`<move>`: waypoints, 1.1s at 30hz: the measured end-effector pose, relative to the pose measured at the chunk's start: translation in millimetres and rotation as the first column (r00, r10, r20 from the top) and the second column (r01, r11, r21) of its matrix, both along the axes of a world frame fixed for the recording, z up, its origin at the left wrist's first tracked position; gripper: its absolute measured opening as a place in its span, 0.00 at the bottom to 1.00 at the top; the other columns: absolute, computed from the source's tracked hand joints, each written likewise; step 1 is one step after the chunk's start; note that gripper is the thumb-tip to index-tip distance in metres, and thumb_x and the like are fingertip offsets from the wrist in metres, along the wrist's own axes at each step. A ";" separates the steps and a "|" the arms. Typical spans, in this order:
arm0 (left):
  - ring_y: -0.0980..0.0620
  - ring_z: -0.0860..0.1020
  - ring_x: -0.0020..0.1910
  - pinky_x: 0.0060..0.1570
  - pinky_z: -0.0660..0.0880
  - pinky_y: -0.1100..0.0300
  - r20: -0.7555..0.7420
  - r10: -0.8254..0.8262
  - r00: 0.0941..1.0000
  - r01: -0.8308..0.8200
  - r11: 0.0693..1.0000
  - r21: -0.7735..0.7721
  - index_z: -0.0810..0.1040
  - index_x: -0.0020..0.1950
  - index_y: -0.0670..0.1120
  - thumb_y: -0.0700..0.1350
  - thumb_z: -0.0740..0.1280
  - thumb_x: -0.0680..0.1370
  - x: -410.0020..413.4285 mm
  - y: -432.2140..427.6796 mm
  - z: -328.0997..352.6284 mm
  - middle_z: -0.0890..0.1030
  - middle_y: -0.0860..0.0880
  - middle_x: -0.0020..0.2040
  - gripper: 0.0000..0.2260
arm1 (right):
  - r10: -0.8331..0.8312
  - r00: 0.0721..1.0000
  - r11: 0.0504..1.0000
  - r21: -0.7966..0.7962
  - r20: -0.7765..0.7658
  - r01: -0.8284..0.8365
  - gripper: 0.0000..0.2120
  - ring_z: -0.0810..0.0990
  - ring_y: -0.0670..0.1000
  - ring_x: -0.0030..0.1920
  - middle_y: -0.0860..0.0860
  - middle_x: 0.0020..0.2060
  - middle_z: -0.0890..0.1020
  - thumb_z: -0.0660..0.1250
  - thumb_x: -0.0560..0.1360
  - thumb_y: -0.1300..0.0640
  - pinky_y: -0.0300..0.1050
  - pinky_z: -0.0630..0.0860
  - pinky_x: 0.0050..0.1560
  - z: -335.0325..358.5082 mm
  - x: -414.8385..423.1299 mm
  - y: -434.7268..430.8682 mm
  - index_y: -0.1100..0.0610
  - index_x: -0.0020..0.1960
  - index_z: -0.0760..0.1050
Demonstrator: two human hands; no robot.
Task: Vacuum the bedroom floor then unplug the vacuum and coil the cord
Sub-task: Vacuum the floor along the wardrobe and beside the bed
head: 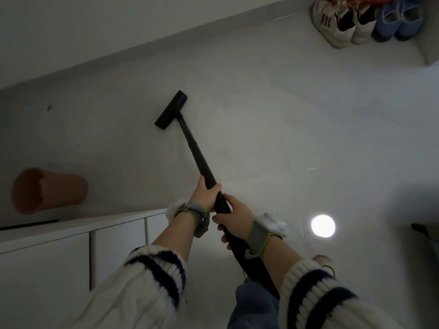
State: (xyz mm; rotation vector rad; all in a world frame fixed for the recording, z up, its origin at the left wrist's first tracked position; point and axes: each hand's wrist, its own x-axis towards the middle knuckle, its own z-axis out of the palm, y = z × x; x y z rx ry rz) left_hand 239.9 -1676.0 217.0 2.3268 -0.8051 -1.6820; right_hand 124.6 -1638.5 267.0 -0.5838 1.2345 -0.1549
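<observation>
A black vacuum wand slants from my hands up and left to its flat black floor head, which rests on the pale floor a short way from the wall's base. My left hand is wrapped around the wand higher up the tube. My right hand grips it just below, where the tube widens toward the hose. Both wrists carry grey straps. The hose drops out of sight between my arms. No cord or plug is visible.
An orange bin stands by the wall at left. A white cabinet fills the lower left. White sneakers and blue slippers sit at the top right. A round light reflection shines on the floor.
</observation>
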 end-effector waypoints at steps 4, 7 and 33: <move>0.47 0.77 0.49 0.40 0.78 0.56 -0.046 -0.053 0.998 0.054 0.998 0.028 0.50 0.78 0.51 0.47 0.62 0.80 -5.5 -10.7 0.0 0.74 0.44 0.64 0.30 | -0.040 0.999 0.999 0.008 -0.010 0.040 0.30 0.73 0.53 0.25 0.57 0.37 0.75 0.61 0.77 0.63 0.42 0.73 0.24 -0.1 -6.0 -1.2 0.45 0.75 0.56; 0.48 0.78 0.47 0.34 0.76 0.61 -0.061 -0.123 0.991 0.124 0.992 0.013 0.53 0.77 0.49 0.47 0.62 0.80 -28.6 -18.1 4.7 0.76 0.44 0.60 0.28 | -0.130 0.991 0.991 -0.001 -0.001 0.130 0.32 0.71 0.53 0.24 0.57 0.37 0.76 0.61 0.77 0.64 0.40 0.71 0.21 1.0 -24.6 -0.5 0.44 0.75 0.55; 0.44 0.79 0.56 0.56 0.78 0.49 -0.134 -0.092 0.987 0.101 0.993 0.064 0.44 0.78 0.52 0.50 0.62 0.79 -310.6 104.0 26.5 0.74 0.44 0.66 0.34 | -0.063 0.996 0.996 -0.062 -0.070 0.058 0.32 0.73 0.51 0.22 0.54 0.35 0.76 0.62 0.77 0.65 0.40 0.71 0.20 26.1 -304.5 117.7 0.46 0.75 0.55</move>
